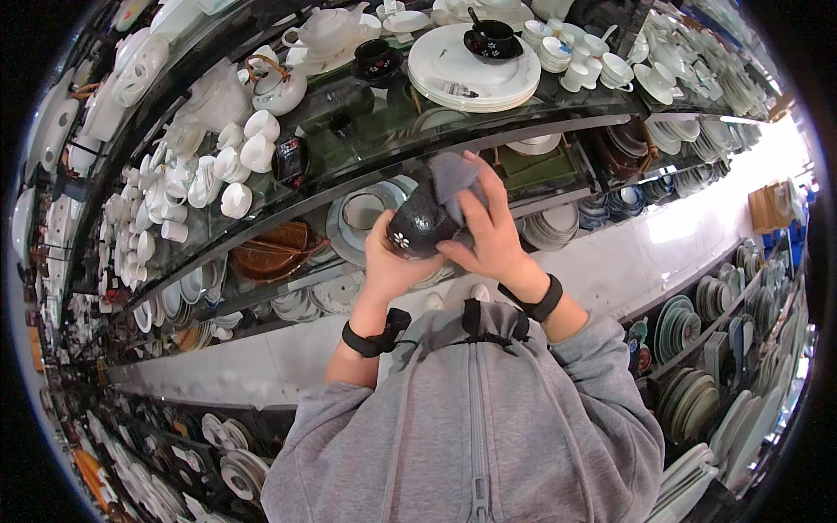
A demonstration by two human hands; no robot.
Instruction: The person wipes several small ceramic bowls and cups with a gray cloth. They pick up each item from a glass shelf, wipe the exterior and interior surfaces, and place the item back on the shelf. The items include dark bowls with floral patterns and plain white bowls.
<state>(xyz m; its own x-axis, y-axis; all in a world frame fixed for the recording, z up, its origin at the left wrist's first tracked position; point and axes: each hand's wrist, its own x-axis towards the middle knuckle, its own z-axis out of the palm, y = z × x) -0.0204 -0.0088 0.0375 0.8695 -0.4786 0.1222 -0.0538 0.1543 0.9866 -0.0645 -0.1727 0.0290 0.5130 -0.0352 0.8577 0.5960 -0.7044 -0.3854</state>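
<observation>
Both hands are raised in front of my chest, before the glass shelf edge. My left hand (397,261) grips a glossy black ceramic bowl (418,219) with a small white flower painted on its side. The bowl is tilted, so its inside is hidden from me. In my right hand (487,225) is a grey cloth (454,178), pressed against the bowl's upper right side. My right thumb lies near the lower edge of the bowl.
A glass display shelf (366,150) crosses in front, with a white teapot (325,29), stacked white plates (425,72), a black cup (374,55) and several white cups (258,153). Below stands a brown basket (278,252). More plates (686,405) line the racks behind me on the right.
</observation>
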